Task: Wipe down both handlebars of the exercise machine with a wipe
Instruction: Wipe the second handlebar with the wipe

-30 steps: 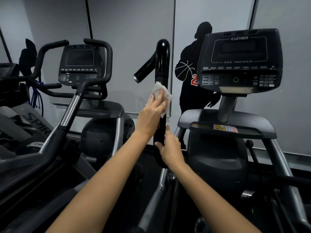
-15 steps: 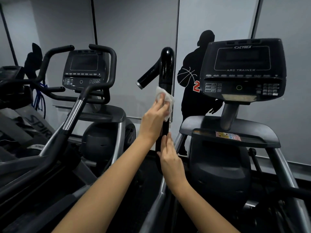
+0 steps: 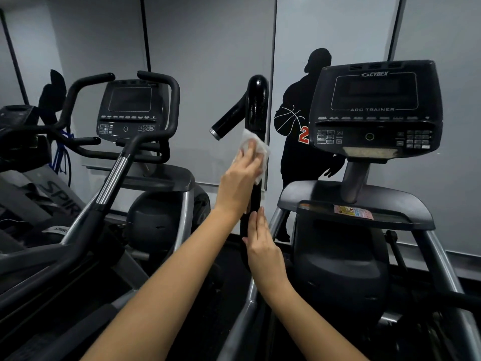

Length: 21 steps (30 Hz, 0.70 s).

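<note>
One white wipe (image 3: pixel 253 152) pressed flat against one upright black handlebar (image 3: pixel 256 108) by left hand (image 3: pixel 240 183), fingers straight. Right hand (image 3: pixel 263 246) lower, fingers extended, resting on same bar. Two consoles (image 3: pixel 374 110) behind.

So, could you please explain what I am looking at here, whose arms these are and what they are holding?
The camera sits on a person's head, looking forward and down, so the two bare arms are their own. The left hand presses a white wipe against the upright black handlebar of a gym machine. The right hand rests lower on the same bar with straight fingers, holding nothing. To the right is that machine's console, marked Cybex Arc Trainer. A second machine stands on the left.
</note>
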Tool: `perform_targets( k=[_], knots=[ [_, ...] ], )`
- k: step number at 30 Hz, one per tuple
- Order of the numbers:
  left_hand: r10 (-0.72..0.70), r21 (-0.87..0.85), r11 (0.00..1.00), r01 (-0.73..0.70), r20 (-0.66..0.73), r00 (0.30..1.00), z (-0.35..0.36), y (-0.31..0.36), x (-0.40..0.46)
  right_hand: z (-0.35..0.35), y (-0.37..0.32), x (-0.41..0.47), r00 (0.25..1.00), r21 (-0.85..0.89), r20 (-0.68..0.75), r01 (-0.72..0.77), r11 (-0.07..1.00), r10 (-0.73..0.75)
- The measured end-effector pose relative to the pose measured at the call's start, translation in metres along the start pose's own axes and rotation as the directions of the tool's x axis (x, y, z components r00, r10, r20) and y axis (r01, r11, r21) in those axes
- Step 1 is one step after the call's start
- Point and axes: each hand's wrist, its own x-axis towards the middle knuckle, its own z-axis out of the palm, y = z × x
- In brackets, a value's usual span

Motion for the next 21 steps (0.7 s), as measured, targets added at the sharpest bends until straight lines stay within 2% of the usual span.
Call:
perform_targets(
  k=[4,9,14,18,21],
  knots=[
    [-0.059,-0.011,0.998,0.059,-0.002,0.998,-0.002,0.004,0.016,-0.001,0.000,0.000,1.000,-0.005,0.008,0.002,1.000,-0.002],
    [-0.012,-0.052,0.999,0.014,0.029,1.000,0.003,-0.002,-0.023,-0.002,0.002,0.001,0.996,-0.155,0.020,0.089,0.984,-0.087],
    [0.012,-0.034,0.999,-0.011,0.028,1.000,-0.003,0.000,-0.014,-0.002,0.003,-0.001,0.996,-0.021,0.022,0.085,0.996,-0.084],
    [-0.024,-0.028,0.999,0.024,-0.001,1.000,-0.008,0.003,0.015,-0.006,0.001,0.000,0.990,0.022,-0.035,0.134,0.991,-0.133],
    [-0.040,-0.027,0.999,0.041,0.016,0.999,-0.004,0.005,0.012,-0.011,0.000,0.000,0.991,0.007,0.004,0.131,0.991,-0.131]
  ],
)
